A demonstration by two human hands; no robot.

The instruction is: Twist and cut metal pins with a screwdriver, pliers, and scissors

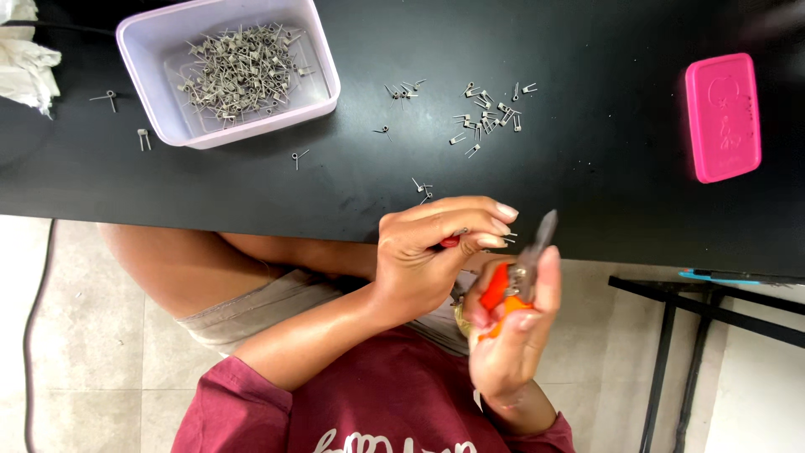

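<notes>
Pliers (524, 268) with orange handles sit in the right hand (511, 327), whose fingers wrap closed around the grips while the metal nose points up towards the edge of the black table (251, 180). The jaws look nearly shut, though whether anything is caught between them is too small to tell. The left hand (428, 252) hovers just beside the plier tip, its fingers curled and thumb pressed to fingertips, pinching a small wire coil piece (508, 238) whose thin legs stick out past the nails; something red shows under the thumb, too hidden to name. Both hands are held close to the body, just off the table edge, likely so the tiny part can be steadied near the tool and seen well.

On the table, a pale lilac tub (323, 59) holds a heap of similar grey wire coils (239, 67), kept together at the far left. A smaller scatter of loose coils (490, 113) lies well apart, in the middle of the table, with a few strays between. A pink flat case (723, 117) lies to the right, and white crumpled cloth (21, 59) sits at the left edge
</notes>
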